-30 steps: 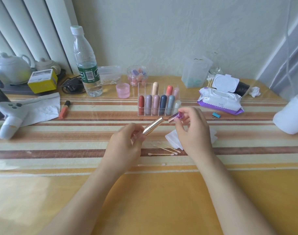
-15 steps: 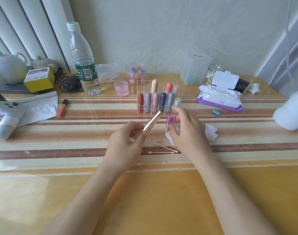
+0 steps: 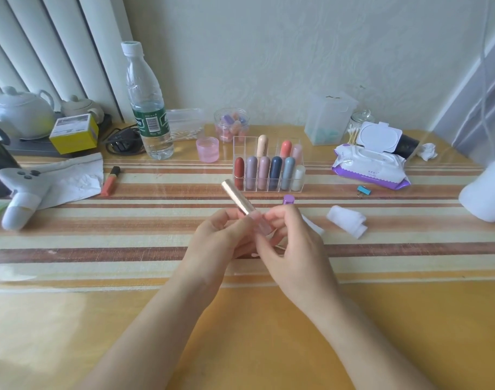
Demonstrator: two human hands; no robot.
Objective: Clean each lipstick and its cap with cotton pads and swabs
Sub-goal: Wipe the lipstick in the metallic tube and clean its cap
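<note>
Your left hand (image 3: pixel 221 237) curls its fingers round the lower end of the rose-gold lipstick tube (image 3: pixel 239 200), which tilts up and leftward above the striped table (image 3: pixel 100 249). Your right hand (image 3: pixel 294 249) pinches that same end. Just behind it stands a purple cap (image 3: pixel 288 199); a folded cotton pad (image 3: pixel 346 220) lies further right.

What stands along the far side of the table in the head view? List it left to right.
white teapot → yellow box → water bottle → pink cup → clear lipstick rack → wet wipes pack
</note>
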